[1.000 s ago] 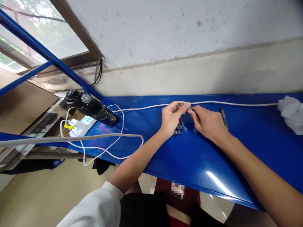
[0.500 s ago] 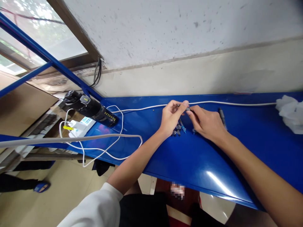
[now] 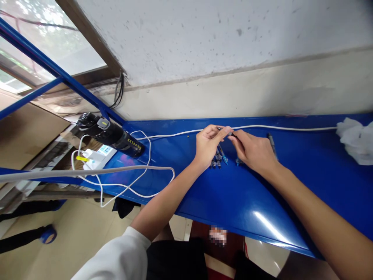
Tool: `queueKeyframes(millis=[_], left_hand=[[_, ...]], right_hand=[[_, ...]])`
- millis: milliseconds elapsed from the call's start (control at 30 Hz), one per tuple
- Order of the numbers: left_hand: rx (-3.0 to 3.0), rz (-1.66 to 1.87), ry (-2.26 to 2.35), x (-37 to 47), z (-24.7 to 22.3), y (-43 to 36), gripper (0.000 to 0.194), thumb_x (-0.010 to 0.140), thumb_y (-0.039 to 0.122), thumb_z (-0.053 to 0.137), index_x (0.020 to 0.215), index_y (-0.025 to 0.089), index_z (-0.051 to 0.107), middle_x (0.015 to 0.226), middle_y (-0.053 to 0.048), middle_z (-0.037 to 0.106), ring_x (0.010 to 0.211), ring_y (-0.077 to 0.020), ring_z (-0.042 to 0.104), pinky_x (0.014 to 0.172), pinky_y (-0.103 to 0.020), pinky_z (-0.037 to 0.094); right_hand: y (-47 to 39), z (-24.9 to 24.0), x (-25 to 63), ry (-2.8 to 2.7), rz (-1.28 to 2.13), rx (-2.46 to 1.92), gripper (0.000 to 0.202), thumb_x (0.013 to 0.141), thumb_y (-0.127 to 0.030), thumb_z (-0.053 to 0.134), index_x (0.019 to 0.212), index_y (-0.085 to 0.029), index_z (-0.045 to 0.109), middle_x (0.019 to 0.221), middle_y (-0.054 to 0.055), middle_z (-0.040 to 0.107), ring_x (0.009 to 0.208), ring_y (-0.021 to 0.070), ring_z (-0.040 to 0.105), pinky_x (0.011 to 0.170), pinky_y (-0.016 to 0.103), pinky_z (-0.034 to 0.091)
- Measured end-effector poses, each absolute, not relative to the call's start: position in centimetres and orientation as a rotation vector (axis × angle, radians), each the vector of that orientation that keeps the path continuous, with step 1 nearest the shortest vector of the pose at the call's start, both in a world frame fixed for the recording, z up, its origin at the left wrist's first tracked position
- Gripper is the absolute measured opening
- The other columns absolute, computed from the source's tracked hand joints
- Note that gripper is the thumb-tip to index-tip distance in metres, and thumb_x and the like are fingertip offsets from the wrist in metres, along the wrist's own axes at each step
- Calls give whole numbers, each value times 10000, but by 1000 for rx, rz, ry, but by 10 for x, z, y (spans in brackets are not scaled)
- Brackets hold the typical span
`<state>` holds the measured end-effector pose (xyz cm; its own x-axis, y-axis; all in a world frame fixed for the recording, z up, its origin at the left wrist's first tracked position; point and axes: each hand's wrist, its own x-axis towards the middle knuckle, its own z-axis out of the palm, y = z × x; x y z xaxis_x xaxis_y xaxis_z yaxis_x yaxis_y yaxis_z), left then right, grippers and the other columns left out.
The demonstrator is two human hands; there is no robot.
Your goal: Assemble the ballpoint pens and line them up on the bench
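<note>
Above the blue table [image 3: 247,194], my left hand [image 3: 208,146] pinches one end of a thin dark pen [image 3: 230,133]. My right hand [image 3: 252,147] grips the pen's other end, its fingertips close to the left ones. Several pens with clear and blue ends [image 3: 218,160] lie on the table below and partly behind my left hand. A blue end of another piece [image 3: 238,161] shows beside my right fingers. To the right of my right hand lies a dark grey pen [image 3: 272,146].
A black bottle [image 3: 116,138] lies at the left near a white power strip [image 3: 99,156]. White cable [image 3: 140,167] loops across the left side. A crumpled white plastic bag [image 3: 357,140] sits far right. Another person's foot [image 3: 48,235] is on the floor lower left.
My left hand has shifted slightly left, showing more of the pens below it. Both hands still hold the pen. The other person's legs and foot on the floor have moved.
</note>
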<state>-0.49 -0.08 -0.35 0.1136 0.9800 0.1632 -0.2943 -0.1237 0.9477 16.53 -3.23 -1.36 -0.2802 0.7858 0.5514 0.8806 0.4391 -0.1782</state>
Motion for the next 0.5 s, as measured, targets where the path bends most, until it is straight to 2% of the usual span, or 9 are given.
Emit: queueKeyframes(millis=[167,367,500], left_hand=[[1129,1330,832,-2,-3,-2,287,894,456,866,840,201,745,965,-58,817,836,-147,716,769,-300,511],[1092,1317,856,-1,-4,-2,345,876,496,875,823,200,707,966,-59,804,827,-139,702,762,-294,506],[1072,1321,907,-1,-5,-1,417,857,543,879,774,202,654,823,-14,742,720,-112,647,710,-273,488]], right_hand=[[-33,-12,165,-2102,-269,-1429,418,1160,-449,398,1163,-176,714,1029,98,832,728,206,723,583,324,275],[-33,-11,164,-2131,-289,-1492,485,1161,-477,337,1114,-175,714,1007,110,827,649,185,672,566,334,201],[-32,-12,163,-2156,-294,-1495,506,1164,-475,323,1008,-171,696,904,103,803,632,188,650,569,331,181]])
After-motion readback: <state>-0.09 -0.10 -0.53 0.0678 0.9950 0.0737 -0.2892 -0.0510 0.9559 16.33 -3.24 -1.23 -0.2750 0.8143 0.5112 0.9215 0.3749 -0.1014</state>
